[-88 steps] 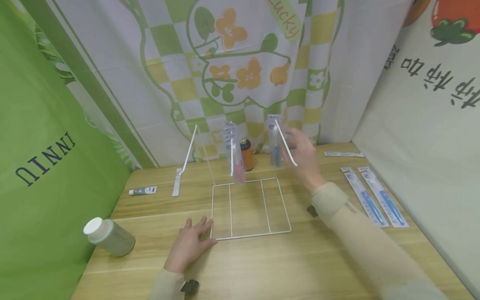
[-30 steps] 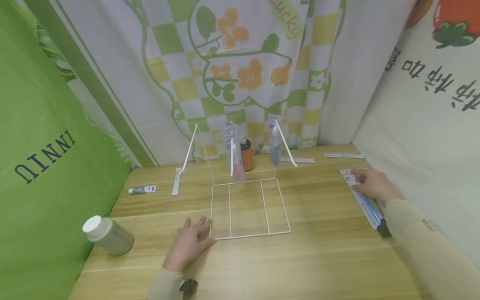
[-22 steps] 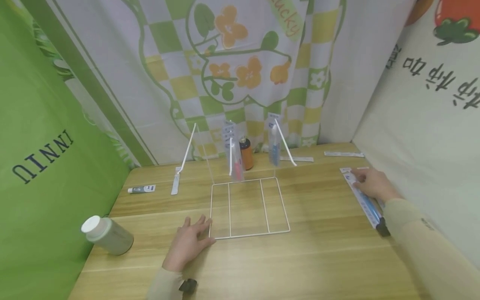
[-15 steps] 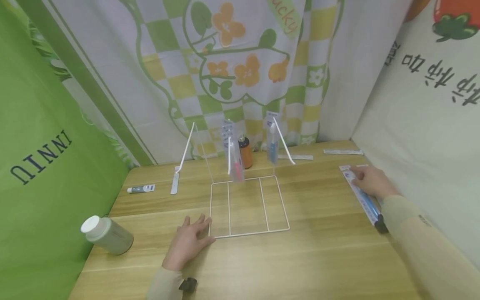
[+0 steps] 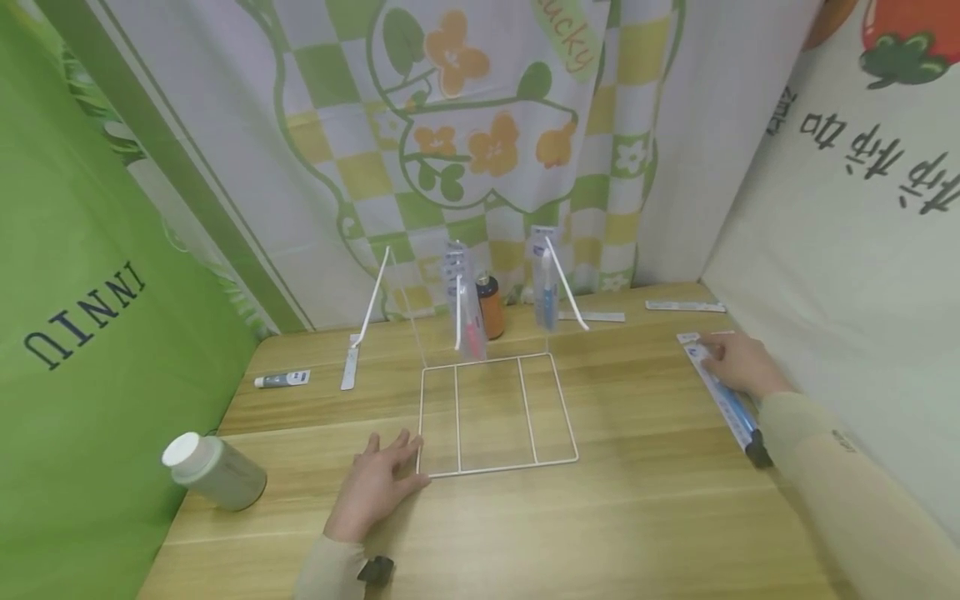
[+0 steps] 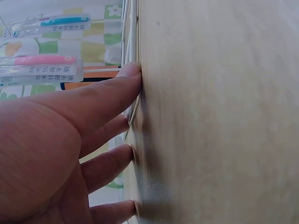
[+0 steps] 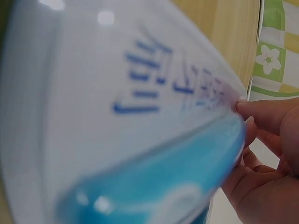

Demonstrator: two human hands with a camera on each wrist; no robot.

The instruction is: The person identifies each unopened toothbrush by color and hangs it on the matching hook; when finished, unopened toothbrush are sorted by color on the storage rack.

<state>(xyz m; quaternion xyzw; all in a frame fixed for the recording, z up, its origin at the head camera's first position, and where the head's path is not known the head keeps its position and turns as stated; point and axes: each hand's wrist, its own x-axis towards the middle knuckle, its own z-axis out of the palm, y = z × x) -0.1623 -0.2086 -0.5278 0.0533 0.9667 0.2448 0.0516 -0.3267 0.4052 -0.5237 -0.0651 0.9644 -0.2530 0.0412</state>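
Note:
Near the right wall, my right hand (image 5: 742, 362) pinches a packaged blue toothbrush (image 5: 723, 396) near its upper end. In the right wrist view, thumb and fingers grip the edge of the clear-and-white toothbrush pack (image 7: 140, 93), which fills much of the picture. A second pack there is mostly hidden under the hand. My left hand (image 5: 375, 483) lies with spread fingers at the near left corner of a white wire rack (image 5: 457, 417), thumb tip against its wire in the left wrist view. Packs with a pink toothbrush (image 5: 472, 333) hang on the middle hook, one blue toothbrush (image 5: 547, 304) on the right hook.
An orange bottle (image 5: 492, 308) with a dark top stands behind the rack. To the left are a toothpaste tube (image 5: 282, 379), a thin flat strip (image 5: 350, 367) and a sage bottle (image 5: 225, 475) with a white cap. Two more strips lie along the back edge.
My right hand has left the right hook, where the blue toothbrush hangs, and moved right onto the toothbrush packs. Over the last second it has stayed there. My left hand has kept its place.

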